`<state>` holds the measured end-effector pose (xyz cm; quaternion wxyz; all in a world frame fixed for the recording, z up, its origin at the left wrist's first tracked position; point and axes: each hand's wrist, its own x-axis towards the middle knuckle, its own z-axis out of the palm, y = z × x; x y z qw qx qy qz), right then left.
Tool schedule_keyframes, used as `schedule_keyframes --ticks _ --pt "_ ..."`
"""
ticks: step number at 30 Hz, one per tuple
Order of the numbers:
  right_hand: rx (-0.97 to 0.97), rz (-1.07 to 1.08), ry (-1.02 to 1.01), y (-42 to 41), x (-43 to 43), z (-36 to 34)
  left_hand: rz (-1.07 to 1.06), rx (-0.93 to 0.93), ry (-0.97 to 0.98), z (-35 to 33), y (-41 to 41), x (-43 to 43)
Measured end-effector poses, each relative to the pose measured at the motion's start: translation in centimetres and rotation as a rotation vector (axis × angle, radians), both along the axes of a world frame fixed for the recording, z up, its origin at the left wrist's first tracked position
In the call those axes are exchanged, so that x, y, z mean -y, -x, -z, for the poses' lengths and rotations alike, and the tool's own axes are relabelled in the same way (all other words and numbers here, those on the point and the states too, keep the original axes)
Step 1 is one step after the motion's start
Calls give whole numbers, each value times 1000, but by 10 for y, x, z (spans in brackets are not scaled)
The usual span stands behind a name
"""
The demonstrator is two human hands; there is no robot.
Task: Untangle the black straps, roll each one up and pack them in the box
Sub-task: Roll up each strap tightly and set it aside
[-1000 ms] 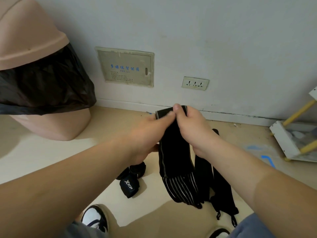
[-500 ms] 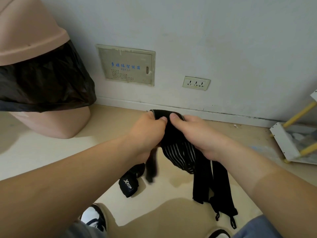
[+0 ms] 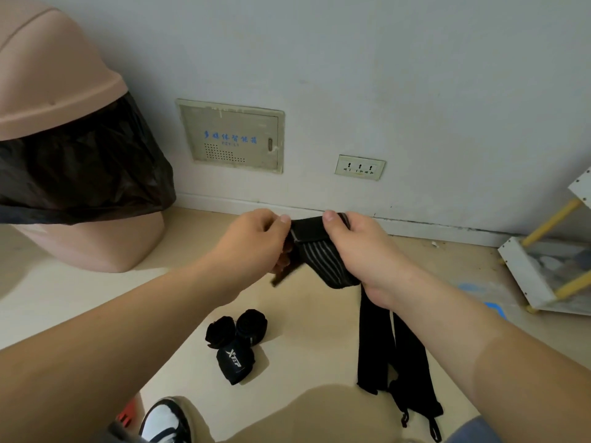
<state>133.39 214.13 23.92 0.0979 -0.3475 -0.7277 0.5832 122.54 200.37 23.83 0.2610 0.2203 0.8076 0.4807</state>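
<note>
**Both hands pinch 1 striped strap; 3 rolls lie on the floor**

The left hand (image 3: pixel 256 241) pinches the left end of the striped strap (image 3: pixel 319 251), thumb on top and fingers curled beneath. The right hand (image 3: pixel 358 247) grips the same strap further right, thumb pressed on its upper edge; its other fingers are hidden behind the fabric. The strap runs short and taut between the 2 thumbs, then sags in a grey-lined fold under the right palm. A blurred dark end dangles below the left fingers. From under the right wrist the loose straps (image 3: pixel 374 346) hang toward the floor (image 3: pixel 96 298), their looped ends at the near right. Left of them 3 rolled straps (image 3: pixel 236 334) lie touching one another, the nearest showing a white logo. A black-and-white shoe (image 3: pixel 166 420) shows at the near edge. Far left stands a pink bin (image 3: pixel 57 91) with a black bag (image 3: pixel 80 174). The far wall carries a panel (image 3: pixel 232 137) and a socket (image 3: pixel 359 167), and a white rack (image 3: pixel 527 276) stands far right
</note>
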Motion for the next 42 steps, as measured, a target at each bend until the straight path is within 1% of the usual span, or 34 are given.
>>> schedule_keyframes --ticks 2,5,7,11,13,16,18,20,22,24,27,31,32,36,38,42 --pt "10 49 39 -1 -3 -2 18 -174 15 4 1 3" --pt "7 72 106 -4 -5 -1 204 -359 -8 11 -2 4" --pt "-11 79 174 -5 -7 -1 281 -426 -53 15 -7 2" --pt "-56 103 368 -7 -7 -10 238 -527 -149 15 -14 -3" --pt "-59 99 433 -8 -10 -9 258 -601 -193 15 -16 -4" --pt "-11 84 483 -9 -14 -3 297 -630 -159 18 -17 -4" --pt "8 42 516 -10 -16 -2 269 -640 -105 17 -15 -5" --pt "-29 19 486 -12 -18 -3 214 -609 -72 15 -13 -5" --pt "-98 40 356 -13 -21 -4 159 -530 -52 14 -12 -4" --pt "-160 40 252 -15 -23 -3 121 -394 -58 11 -12 -3" --pt "-226 -15 214 -16 -22 0 56 -134 -145 6 -15 -4" --pt "-192 -2 16 -15 -24 6 70 18 -199 8 -15 -6" --pt "-185 13 -7 -14 -25 7 80 47 -201 8 -15 -7" --pt "-183 54 -18 -11 -25 9 119 109 -225 9 -16 -8" --pt "-146 48 -46 -12 -27 9 135 159 -258 8 -15 -7" --pt "-46 -119 31 -17 -27 7 166 223 -293 7 -13 -4"
